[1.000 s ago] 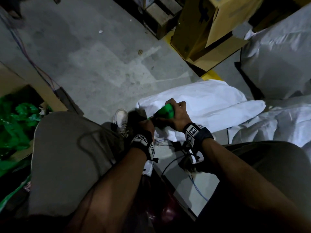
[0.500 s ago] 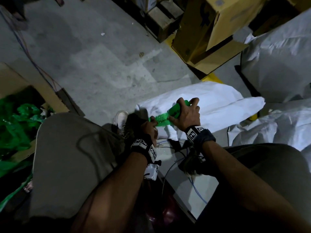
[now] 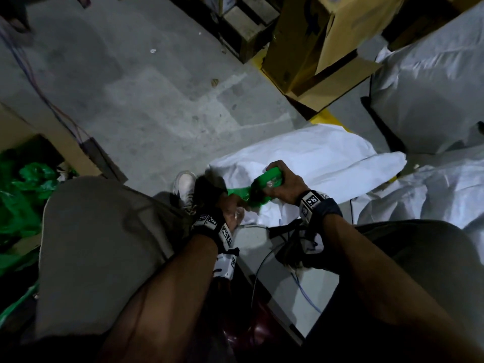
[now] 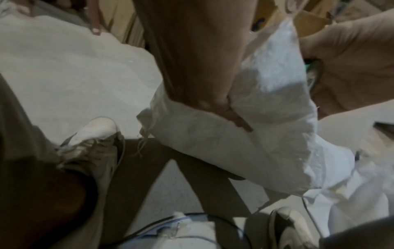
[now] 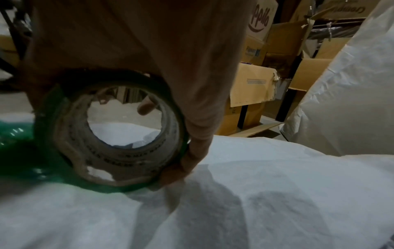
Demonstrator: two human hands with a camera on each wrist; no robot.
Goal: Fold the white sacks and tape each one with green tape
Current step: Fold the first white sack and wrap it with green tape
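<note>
Currently the right hand (image 3: 285, 186) grips the green tape roll (image 3: 268, 180), fingers curled over its rim; in the right wrist view the roll's cardboard core (image 5: 119, 133) faces the camera, lower edge touching the white sack (image 5: 255, 193). A pulled-out strip of tape (image 3: 239, 193) runs from the roll toward lower left of the head frame to the left hand (image 3: 230, 208), which holds its free end; exact finger posn. on the strip cannot be told, as the hand is in shadow. Left wrist view: left fingers (image 4: 213, 94) are curled round a bunched fold of the sack (image 4: 266, 126), with the right hand at upper right of that frame.

The sack (image 3: 314, 163) lies on the concrete floor (image 3: 157, 100), centre-right of the head frame, between the person's knees and the cardboard boxes (image 3: 314, 48) at top. More white sacks (image 3: 432, 82) are piled at the right edge. A box holding green plastic (image 3: 21, 195) sits at left edge. A white shoe (image 3: 184, 186) is just left of the sack. Cables (image 3: 262, 263) run near the bottom centre.
</note>
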